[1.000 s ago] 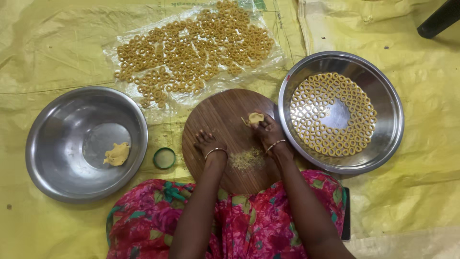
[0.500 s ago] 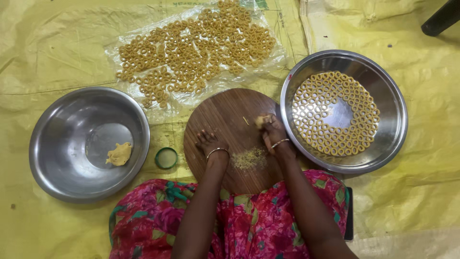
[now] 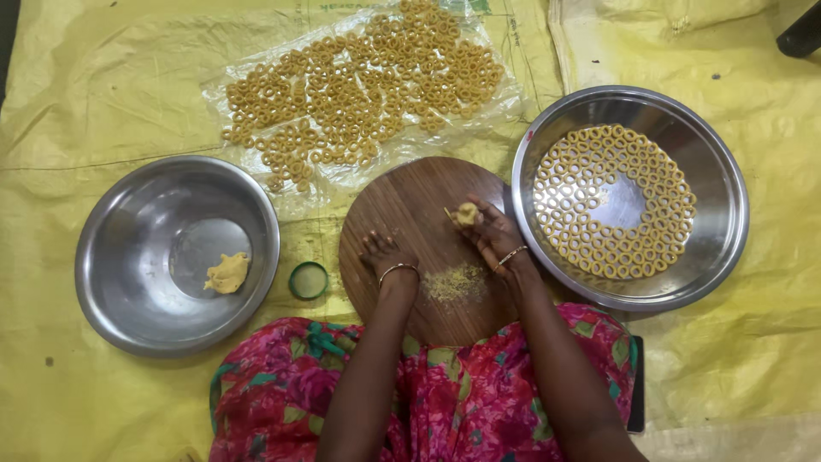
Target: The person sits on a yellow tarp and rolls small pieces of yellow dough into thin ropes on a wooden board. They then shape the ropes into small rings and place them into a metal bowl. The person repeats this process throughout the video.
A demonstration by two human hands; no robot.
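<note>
Right now right hand [image 3: 499, 240] pinched dough lump [image 3: 465, 214] at fingertips, above round board [image 3: 419, 214]; left hand [image 3: 384, 254] lay empty, fingers apparently spread flat on board, left of lump.

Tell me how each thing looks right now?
Left hand: empty, flat on the wooden board.
Right hand: pinching a dough piece.
Left bowl: nearly empty, one dough lump.
Right plate: holding neatly arranged rings.
Plastic sheet: covered with loose rings.

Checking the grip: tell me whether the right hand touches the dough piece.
Touching. The head view shows the right hand pinching the dough piece in its fingertips.
</note>
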